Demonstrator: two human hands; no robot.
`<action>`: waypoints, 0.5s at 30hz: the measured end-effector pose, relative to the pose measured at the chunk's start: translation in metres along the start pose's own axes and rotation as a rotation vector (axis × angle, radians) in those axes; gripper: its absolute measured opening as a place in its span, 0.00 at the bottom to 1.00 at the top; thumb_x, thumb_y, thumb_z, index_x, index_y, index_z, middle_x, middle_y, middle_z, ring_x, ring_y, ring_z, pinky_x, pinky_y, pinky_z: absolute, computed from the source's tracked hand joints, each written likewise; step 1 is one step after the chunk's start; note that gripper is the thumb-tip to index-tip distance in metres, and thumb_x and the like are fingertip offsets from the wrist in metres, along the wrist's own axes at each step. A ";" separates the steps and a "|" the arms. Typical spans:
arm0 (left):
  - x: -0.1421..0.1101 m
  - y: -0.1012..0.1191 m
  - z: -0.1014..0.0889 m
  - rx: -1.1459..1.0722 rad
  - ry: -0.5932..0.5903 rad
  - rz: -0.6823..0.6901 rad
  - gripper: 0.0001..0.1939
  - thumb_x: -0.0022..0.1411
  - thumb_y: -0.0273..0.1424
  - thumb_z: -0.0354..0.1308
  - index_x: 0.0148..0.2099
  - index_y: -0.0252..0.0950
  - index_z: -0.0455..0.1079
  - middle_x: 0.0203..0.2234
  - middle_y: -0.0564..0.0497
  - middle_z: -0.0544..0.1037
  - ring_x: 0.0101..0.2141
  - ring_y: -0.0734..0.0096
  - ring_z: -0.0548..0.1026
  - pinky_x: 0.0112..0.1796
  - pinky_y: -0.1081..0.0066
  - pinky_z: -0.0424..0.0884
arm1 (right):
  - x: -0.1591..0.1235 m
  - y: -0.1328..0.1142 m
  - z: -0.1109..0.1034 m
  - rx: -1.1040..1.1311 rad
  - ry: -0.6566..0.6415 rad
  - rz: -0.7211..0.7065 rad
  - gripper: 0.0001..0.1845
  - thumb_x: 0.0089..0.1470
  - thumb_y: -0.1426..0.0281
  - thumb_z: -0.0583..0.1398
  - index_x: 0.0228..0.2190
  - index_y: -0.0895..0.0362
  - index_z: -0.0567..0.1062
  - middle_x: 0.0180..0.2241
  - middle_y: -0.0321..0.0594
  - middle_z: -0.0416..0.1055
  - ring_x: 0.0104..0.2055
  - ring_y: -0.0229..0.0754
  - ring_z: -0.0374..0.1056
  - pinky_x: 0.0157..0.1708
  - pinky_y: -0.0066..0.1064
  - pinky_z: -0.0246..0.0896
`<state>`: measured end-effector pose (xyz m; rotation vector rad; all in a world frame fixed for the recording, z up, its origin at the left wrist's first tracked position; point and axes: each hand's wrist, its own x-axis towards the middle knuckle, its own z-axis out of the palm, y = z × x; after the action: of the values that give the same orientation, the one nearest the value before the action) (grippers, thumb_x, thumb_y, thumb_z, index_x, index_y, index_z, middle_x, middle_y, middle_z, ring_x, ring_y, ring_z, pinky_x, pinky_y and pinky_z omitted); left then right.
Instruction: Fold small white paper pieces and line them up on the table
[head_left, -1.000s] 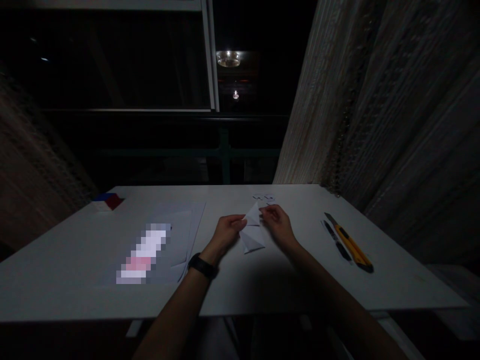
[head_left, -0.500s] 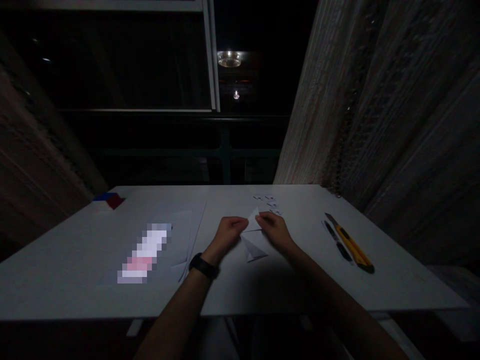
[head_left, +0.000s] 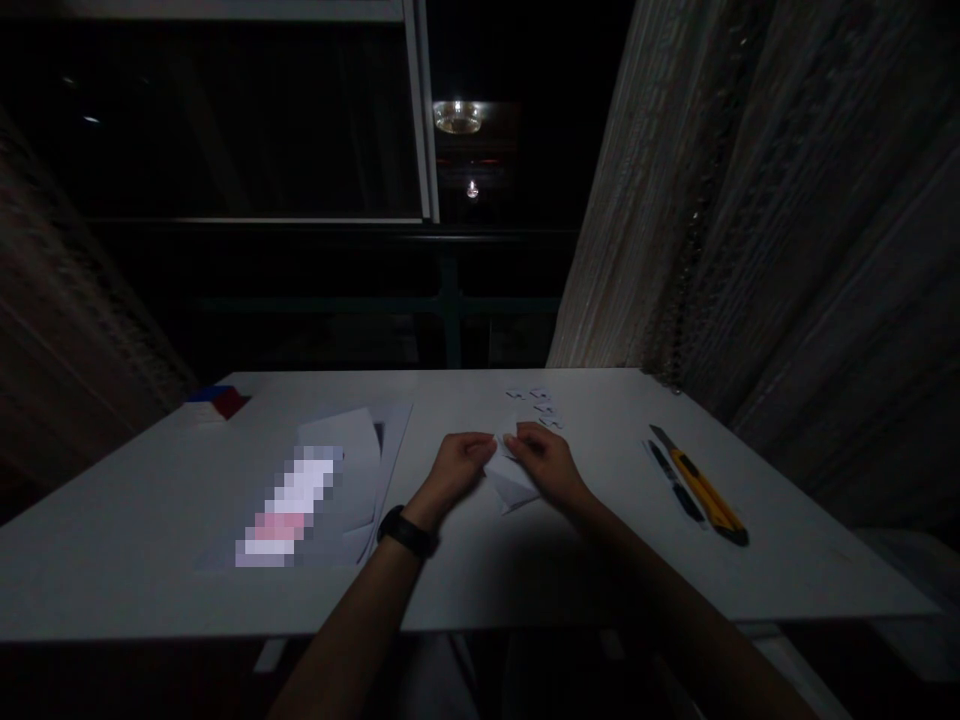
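A small folded white paper is held between my two hands above the middle of the table. My left hand pinches its left edge, thumb and fingers together; a dark band circles that wrist. On the other side my right hand grips the upper part of the paper with thumb and curled fingers. The lower flap hangs toward me, and the fingers hide most of the top. Just beyond my right hand lie several small paper pieces with dark marks.
On the right of the white table lie a yellow box cutter and a dark pen. Loose paper sheets lie at left, partly under a blurred patch. A cube puzzle sits at the far left, near curtains.
My right hand has come in closer to my left and taken hold of the paper's upper part. The paper's point shows less now, and a sheet at left has lifted or shifted.
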<state>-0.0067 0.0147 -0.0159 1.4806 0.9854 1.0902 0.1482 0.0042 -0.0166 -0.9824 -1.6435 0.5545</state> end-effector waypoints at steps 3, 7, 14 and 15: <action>0.000 -0.001 0.000 -0.028 0.000 -0.010 0.14 0.48 0.35 0.58 0.32 0.28 0.73 0.20 0.50 0.73 0.20 0.78 0.65 0.22 0.77 0.59 | 0.001 0.000 0.000 -0.035 -0.013 -0.036 0.15 0.50 0.63 0.55 0.18 0.57 0.69 0.26 0.38 0.66 0.31 0.38 0.64 0.33 0.29 0.59; 0.000 -0.002 0.001 -0.066 -0.010 -0.043 0.13 0.45 0.33 0.60 0.33 0.27 0.73 0.23 0.47 0.76 0.22 0.74 0.69 0.23 0.76 0.62 | 0.002 0.001 -0.003 0.005 -0.032 -0.057 0.17 0.53 0.62 0.52 0.19 0.57 0.69 0.27 0.39 0.67 0.33 0.39 0.64 0.37 0.30 0.58; 0.001 -0.002 0.003 -0.152 0.118 -0.060 0.17 0.40 0.27 0.64 0.36 0.29 0.73 0.27 0.45 0.77 0.26 0.70 0.73 0.27 0.74 0.67 | -0.001 -0.003 -0.009 0.111 -0.112 0.002 0.17 0.55 0.66 0.48 0.27 0.56 0.74 0.35 0.41 0.69 0.38 0.40 0.64 0.39 0.31 0.57; 0.001 -0.002 0.003 -0.164 0.120 -0.060 0.17 0.39 0.27 0.64 0.36 0.29 0.72 0.26 0.45 0.77 0.25 0.71 0.73 0.27 0.74 0.67 | -0.001 -0.003 -0.009 0.089 -0.122 -0.008 0.16 0.54 0.66 0.49 0.27 0.56 0.74 0.35 0.41 0.69 0.37 0.40 0.64 0.38 0.31 0.57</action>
<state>-0.0035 0.0155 -0.0182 1.2578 0.9920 1.1977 0.1554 0.0003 -0.0124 -0.8913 -1.7142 0.6883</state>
